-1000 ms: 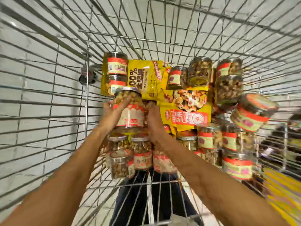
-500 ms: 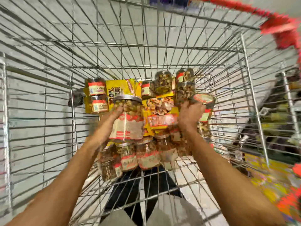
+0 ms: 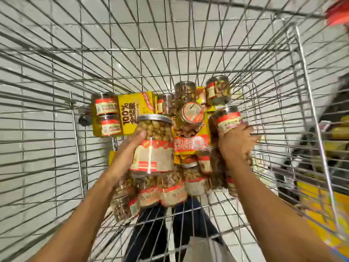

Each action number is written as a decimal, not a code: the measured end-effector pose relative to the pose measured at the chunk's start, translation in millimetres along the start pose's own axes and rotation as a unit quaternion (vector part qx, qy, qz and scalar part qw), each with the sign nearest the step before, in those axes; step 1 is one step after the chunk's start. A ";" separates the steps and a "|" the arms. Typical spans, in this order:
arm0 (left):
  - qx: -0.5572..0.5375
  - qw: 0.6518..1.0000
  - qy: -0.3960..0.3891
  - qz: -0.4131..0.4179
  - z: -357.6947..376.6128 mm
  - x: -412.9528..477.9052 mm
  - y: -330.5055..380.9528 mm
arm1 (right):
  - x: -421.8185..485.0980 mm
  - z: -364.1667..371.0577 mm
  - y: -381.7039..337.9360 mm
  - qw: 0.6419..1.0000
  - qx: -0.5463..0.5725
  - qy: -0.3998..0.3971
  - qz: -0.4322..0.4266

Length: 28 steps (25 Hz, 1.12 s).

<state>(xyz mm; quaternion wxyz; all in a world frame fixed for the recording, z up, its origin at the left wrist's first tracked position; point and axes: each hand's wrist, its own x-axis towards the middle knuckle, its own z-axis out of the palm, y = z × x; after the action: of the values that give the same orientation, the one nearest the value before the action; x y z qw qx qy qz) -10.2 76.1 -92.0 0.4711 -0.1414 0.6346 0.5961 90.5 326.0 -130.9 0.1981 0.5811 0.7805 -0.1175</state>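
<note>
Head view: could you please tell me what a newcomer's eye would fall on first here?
First comes the large clear plastic jar of nuts with a silver lid, gripped by the left hand at the centre. To its right, the right hand holds a smaller clear jar with a red label. Behind them, similar jars and a yellow packet printed 100% lie heaped in the silver wire shopping cart.

view: head, worn by the person | position: above the near end of the wire cart [image 3: 170,48] | facing: forward and down into the cart, floor tiles showing through its wires | range: close, left hand [image 3: 128,154] gripping a large jar [image 3: 154,146] and right hand [image 3: 234,142] gripping a small jar [image 3: 229,121] mid-frame inside the cart | lens: wide, cart wires bowed
</note>
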 end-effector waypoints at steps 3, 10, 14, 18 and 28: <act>-0.025 1.000 -0.009 0.007 -3.3 11.1 -10.7 | 16.8 26.5 7.2 0.990 -0.092 0.078 -0.079; -0.053 0.999 -0.002 0.001 -5.1 27.0 -29.7 | 67.8 34.1 -26.2 0.991 -0.021 0.061 -0.118; -0.056 0.998 -0.022 0.007 0.7 15.8 -18.8 | 72.0 23.7 -29.4 0.990 0.129 -0.042 -0.045; -0.063 0.998 -0.014 0.003 7.7 -10.5 16.7 | 24.1 -17.3 -19.6 0.907 0.372 -0.195 -0.029; -0.054 0.969 -0.232 0.064 81.0 -129.3 108.6 | -181.0 -176.5 96.8 0.578 0.787 -0.163 -0.141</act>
<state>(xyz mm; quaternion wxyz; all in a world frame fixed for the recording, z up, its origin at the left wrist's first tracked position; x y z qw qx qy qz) 10.8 125.9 87.3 0.5586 0.0166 0.4824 0.6745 196.8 271.9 112.1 -0.2320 0.3630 0.4085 -0.8047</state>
